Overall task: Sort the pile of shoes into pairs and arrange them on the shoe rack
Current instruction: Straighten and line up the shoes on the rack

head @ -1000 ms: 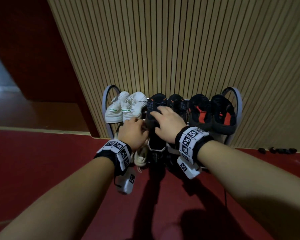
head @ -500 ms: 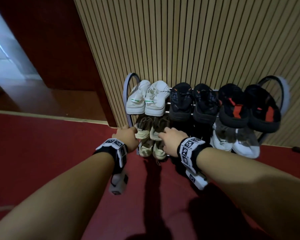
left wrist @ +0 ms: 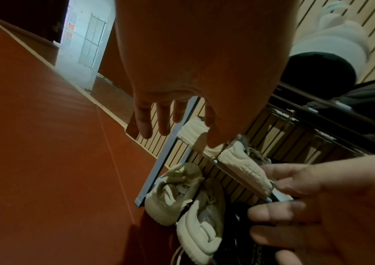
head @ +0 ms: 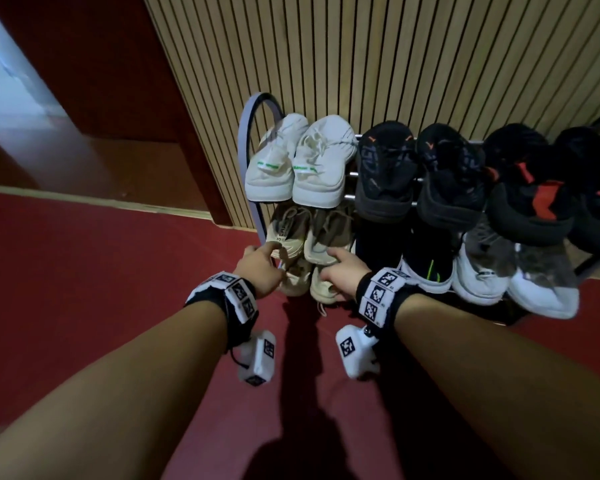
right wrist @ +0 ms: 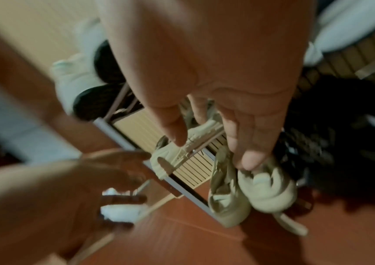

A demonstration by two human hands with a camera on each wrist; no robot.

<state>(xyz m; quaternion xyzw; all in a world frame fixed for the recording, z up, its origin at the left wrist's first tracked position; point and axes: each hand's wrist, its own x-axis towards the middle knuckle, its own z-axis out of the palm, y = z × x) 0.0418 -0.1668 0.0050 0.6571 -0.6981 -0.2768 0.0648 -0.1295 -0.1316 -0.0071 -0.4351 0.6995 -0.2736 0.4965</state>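
Note:
The shoe rack (head: 246, 133) stands against the slatted wall with paired shoes on its tiers. On top sit a white pair (head: 302, 168), a black pair (head: 416, 174) and a black-and-red pair (head: 534, 192). On the middle tier's left end is a beige pair (head: 326, 233). My left hand (head: 260, 268) touches the heel of its left shoe with straight fingers, and my right hand (head: 343, 271) touches the heel of its right shoe. In the left wrist view the left fingers (left wrist: 143, 125) hang spread beside the ribbed beige sole (left wrist: 240, 161). Another beige pair (head: 309, 289) lies below.
Right of the beige pair, the middle tier holds black shoes with white soles (head: 426, 268) and a grey-and-white pair (head: 513, 282). Red floor (head: 118, 265) stretches left and in front. A red step and a bright doorway (head: 14, 81) lie at the far left.
Both hands dropped from the black pair on the top tier to the beige pair on the middle tier. The view swung left and closer to the rack.

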